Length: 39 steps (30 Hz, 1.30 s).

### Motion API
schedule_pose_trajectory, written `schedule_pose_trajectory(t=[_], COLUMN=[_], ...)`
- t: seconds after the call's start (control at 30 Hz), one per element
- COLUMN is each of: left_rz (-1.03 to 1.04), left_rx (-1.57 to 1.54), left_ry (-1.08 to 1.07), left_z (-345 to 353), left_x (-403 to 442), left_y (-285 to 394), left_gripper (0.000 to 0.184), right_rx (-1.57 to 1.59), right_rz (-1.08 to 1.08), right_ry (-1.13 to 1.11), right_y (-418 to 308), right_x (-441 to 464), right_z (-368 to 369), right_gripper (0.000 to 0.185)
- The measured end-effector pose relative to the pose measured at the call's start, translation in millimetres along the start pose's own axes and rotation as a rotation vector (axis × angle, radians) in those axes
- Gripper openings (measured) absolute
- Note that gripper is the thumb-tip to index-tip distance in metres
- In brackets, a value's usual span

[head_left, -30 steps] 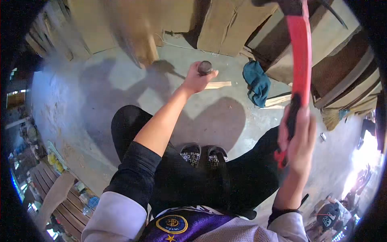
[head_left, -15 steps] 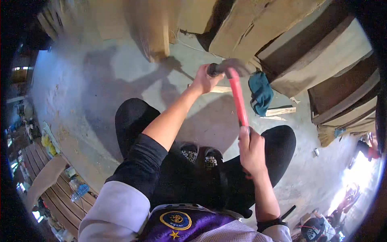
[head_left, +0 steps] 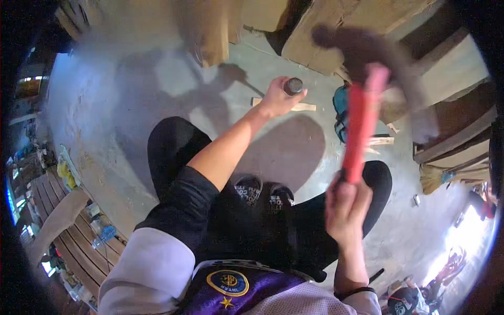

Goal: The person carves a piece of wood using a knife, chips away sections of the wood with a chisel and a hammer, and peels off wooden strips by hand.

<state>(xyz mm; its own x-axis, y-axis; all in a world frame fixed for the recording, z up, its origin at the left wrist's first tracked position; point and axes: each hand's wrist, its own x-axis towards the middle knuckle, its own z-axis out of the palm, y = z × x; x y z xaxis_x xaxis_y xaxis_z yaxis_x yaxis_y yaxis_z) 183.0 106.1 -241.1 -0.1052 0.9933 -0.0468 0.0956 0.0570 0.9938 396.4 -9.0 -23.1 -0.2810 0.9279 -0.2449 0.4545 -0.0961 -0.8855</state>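
Observation:
My left hand [head_left: 283,97] is wrapped round a black-handled, chisel-like tool [head_left: 293,86], seen end-on from above with its round butt facing up. Its lower end is hidden, though a thin shaft shows in the shadow on the floor. Below that hand lies a pale strip of wood [head_left: 303,107]. In my right hand [head_left: 347,207] is a claw hammer [head_left: 359,131] with a red handle, gripped near its lower end. The dark hammer head is raised, smeared by motion and apart from the tool's butt.
A teal cloth item [head_left: 340,107] and wood scraps [head_left: 380,140] lie on the concrete floor, right of my left hand. Large wooden pieces [head_left: 315,31] stand along the far and right sides. A slatted wooden bench [head_left: 71,239] is at left. My knees flank the work.
The hammer has swung up and to the right, away from the tool's butt, where its head was before. My left hand keeps its grip, slightly shifted right in view.

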Motion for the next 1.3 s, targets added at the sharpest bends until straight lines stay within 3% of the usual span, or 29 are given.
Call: schedule_pose_trajectory(t=[0.1, 0.17, 0.23, 0.33, 0.37, 0.47, 0.5, 0.53, 0.57, 0.67, 0.77, 0.83, 0.9, 1.0, 1.03, 1.1, 1.17, 1.27, 1.3], left_rz=[0.010, 0.006, -0.099, 0.008, 0.025, 0.118, 0.060, -0.014, -0.070, 0.059, 0.119, -0.189, -0.162, -0.104, -0.082, 0.002, -0.128, -0.024, -0.005], left_rx=[-0.112, -0.115, -0.001, -0.165, -0.137, 0.033, 0.059, 0.072, 0.087, -0.104, -0.091, 0.111, 0.088, -0.073, -0.136, 0.030, 0.111, -0.059, -0.085], left_ry=[-0.024, 0.031, -0.009, -0.053, -0.003, 0.051, 0.027, -0.005, -0.030, 0.027, 0.082, 0.119, 0.068, 0.036, 0.045, 0.080, -0.003, -0.037, 0.001], left_z=[0.8, -2.0, -6.3, -4.1, -0.7, -10.2, -14.9, -14.7, -15.0, -9.6, -15.1, -19.0, -18.8, -14.1, -20.5, -25.7, -28.2, -31.5, -27.3], left_x=[-0.9, -2.7, -5.8, -0.4, -3.7, -2.1, -2.7, -5.0, -4.9, -7.5, -8.0, -8.0, -8.5, -7.6, -5.1, 3.1, 0.4, -3.3, -3.7], left_y=[-17.5, 8.4, 8.4, -14.0, -11.1, 0.8, 0.4, -0.4, 1.0, 14.9, 22.1, 13.2, -24.4, -26.3, -23.5, -25.5, -12.8, -22.8, -24.0], left_gripper=[0.024, 0.023, 0.022, 0.022, 0.023, 0.025, 0.025, 0.025, 0.025, 0.022, 0.027, 0.037, 0.041, 0.044, 0.045, 0.037, 0.033, 0.028, 0.027], right_rx=[-0.300, -0.030, 0.100, -0.201, -0.179, -0.006, 0.074, 0.096, 0.126, -0.141, -0.017, 0.023, 0.031, -0.096, 0.000, 0.215, 0.250, -0.246, -0.217], right_rz=[0.026, 0.122, 0.018, -0.090, 0.072, 0.052, 0.104, -0.014, 0.009, 0.122, 0.076, 0.033, -0.030, 0.101, 0.115, 0.144, 0.028, -0.222, 0.069], right_ry=[-0.050, -0.004, 0.083, 0.028, -0.062, 0.014, 0.008, 0.080, 0.036, -0.082, -0.012, 0.024, 0.060, -0.102, -0.065, -0.035, -0.008, -0.040, -0.094], right_y=[25.7, -1.4, -18.9, 9.8, 16.5, 0.7, -17.5, -18.9, -29.0, 6.2, -9.0, -18.8, -18.3, 22.8, 13.7, -14.1, -28.9, 14.2, 16.9], right_x=[17.0, 6.0, 0.4, 7.0, 17.7, 15.2, 5.6, 2.9, 0.4, 18.3, 18.3, 7.2, 5.2, 24.5, 23.7, 14.4, 8.3, 19.7, 25.7], right_z=[14.4, 6.6, 0.0, 10.8, 17.0, 19.9, 12.9, 9.6, 2.2, 18.1, 17.6, 13.1, 13.9, 29.2, 26.5, 21.0, 13.0, 23.6, 29.6], right_gripper=[0.037, 0.038, 0.037, 0.034, 0.035, 0.038, 0.038, 0.038, 0.039, 0.037, 0.036, 0.036, 0.037, 0.045, 0.045, 0.046, 0.043, 0.037, 0.036])
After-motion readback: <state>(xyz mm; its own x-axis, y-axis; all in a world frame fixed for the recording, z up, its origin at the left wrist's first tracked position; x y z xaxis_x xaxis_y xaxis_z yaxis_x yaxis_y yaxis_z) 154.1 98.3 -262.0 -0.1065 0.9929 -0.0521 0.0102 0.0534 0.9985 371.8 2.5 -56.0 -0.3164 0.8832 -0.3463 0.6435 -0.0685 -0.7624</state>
